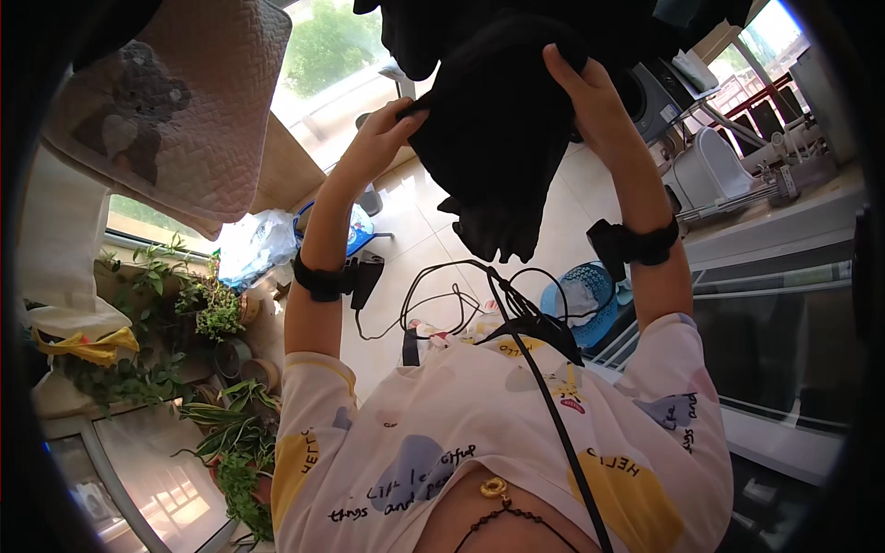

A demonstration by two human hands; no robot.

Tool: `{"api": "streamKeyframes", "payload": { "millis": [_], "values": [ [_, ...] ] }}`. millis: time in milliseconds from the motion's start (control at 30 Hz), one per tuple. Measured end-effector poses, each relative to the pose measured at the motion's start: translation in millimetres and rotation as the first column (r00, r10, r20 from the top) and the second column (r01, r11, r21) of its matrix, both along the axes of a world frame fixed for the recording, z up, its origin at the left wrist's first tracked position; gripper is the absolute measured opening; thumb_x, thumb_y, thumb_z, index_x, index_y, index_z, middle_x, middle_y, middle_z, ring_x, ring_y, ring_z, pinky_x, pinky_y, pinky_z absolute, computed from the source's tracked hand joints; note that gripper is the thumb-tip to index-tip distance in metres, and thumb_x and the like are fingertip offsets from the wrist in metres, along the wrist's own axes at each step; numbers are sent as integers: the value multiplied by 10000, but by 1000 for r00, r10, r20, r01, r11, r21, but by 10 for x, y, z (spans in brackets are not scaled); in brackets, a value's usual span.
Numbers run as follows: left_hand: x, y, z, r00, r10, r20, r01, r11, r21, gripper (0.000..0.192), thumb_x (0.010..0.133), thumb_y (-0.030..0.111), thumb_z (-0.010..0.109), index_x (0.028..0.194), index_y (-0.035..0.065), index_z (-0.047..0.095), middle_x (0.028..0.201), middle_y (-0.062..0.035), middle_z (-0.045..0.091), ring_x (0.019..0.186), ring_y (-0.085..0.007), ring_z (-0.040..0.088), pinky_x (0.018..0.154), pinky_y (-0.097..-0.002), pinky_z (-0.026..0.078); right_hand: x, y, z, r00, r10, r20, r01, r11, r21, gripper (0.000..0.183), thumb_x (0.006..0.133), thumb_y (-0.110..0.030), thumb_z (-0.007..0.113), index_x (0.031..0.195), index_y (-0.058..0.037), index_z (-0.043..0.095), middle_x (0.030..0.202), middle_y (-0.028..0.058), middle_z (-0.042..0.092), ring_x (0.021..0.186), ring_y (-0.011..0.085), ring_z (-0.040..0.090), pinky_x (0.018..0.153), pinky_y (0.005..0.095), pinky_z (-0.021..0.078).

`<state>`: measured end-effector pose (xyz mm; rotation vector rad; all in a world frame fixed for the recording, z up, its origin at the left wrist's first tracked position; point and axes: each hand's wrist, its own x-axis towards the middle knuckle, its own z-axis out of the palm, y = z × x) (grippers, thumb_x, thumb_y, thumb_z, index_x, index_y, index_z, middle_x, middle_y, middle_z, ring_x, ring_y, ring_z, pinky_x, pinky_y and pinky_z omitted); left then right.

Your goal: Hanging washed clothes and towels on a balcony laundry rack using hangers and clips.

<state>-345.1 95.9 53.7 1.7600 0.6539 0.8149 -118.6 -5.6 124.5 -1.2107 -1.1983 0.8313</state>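
Note:
A black cloth garment (498,131) hangs in front of me at the top of the view, its lower end bunched and uneven. My left hand (395,128) pinches its left edge between thumb and fingers. On the right side, my right hand (584,90) grips the cloth with the thumb raised; some of its fingers are hidden behind the fabric. More dark cloth (411,34) hangs behind and above. Each forearm wears a black strap with a small device, and black cables (511,290) loop in front of my shirt.
Potted plants (242,422) line the left side below a hanging quilted pad (228,124). A blue perforated basket (594,304) stands on the tiled floor at the right, near a windowed door. Farther back are a blue stool (359,228), a washing machine (653,104) and a white container (712,166).

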Motion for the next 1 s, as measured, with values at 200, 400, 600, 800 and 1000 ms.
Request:
{"api": "streamKeyframes", "payload": {
  "millis": [200, 400, 600, 800, 1000],
  "values": [
    [489, -256, 401, 920, 169, 353, 65, 824, -564, 358, 872, 182, 521, 1166, -22, 506, 955, -108, 607, 840, -184, 622, 737, -265, 514, 710, -39, -393, 942, 104, 320, 36, 914, -405, 424, 795, -499, 638, 734, -96, 520, 618, -37, 389, 682, 31, 486, 724, 202, 434],
    [1021, -446, 584, 923, 13, 384, 138, 922, -363, 364, 894, 175, 497, 1188, -33, 447, 987, -124, 582, 827, -228, 637, 795, -346, 548, 801, -160, -785, 935, 23, 353, 20, 993, -118, 591, 832, -507, 570, 1160, -16, 555, 1060, 94, 587, 912, 173, 587, 811, 292, 455],
    [1192, -385, 432, 987, -50, 155, 65, 993, -94, 416, 883, 212, 558, 1215, -13, 452, 1006, -141, 603, 899, -230, 639, 839, -303, 511, 574, -98, -583, 902, -31, 431, -16, 994, 104, 381, 853, -310, 620, 1094, -17, 595, 793, 94, 629, 690, 135, 567, 646, 238, 447],
    [778, -202, -84, 949, -188, 252, 139, 970, 199, 562, 774, 194, 712, 1248, 79, 433, 1240, -118, 489, 1124, -228, 511, 922, -354, 442, 494, 75, -409, 930, -144, 337, 73, 974, 215, 294, 857, -281, 620, 900, 10, 641, 624, 44, 583, 544, 115, 457, 558, 241, 398],
    [577, -289, -1068, 1000, 28, 8, -27, 1000, -15, 448, 799, 212, 683, 1187, 57, 520, 995, -62, 584, 974, -174, 548, 861, -307, 430, 374, 58, -84, 997, 9, -82, 7, 982, 188, 222, 918, -184, 538, 941, 19, 625, 878, 25, 637, 776, 111, 597, 708, 222, 486]
  ]
}}
